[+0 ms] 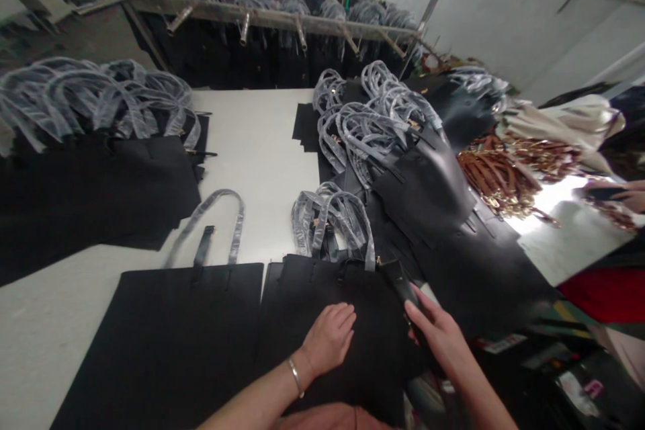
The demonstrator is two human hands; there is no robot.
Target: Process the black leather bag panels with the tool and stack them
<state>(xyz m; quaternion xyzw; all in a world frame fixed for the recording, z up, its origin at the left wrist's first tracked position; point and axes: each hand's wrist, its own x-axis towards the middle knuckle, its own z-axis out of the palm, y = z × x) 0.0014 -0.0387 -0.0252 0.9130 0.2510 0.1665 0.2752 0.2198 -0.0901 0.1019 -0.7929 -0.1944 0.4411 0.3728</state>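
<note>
No word, brand or number readable from where I stand, faint pale marks on the plastic-wrapped handles [302,232] of the black bags [312,289] too blurred to make out, a small red-and-white patch [504,343] low on the right equally illegible

Left grip [327,338] lies palm down, right grip [436,326] pinches.
</note>
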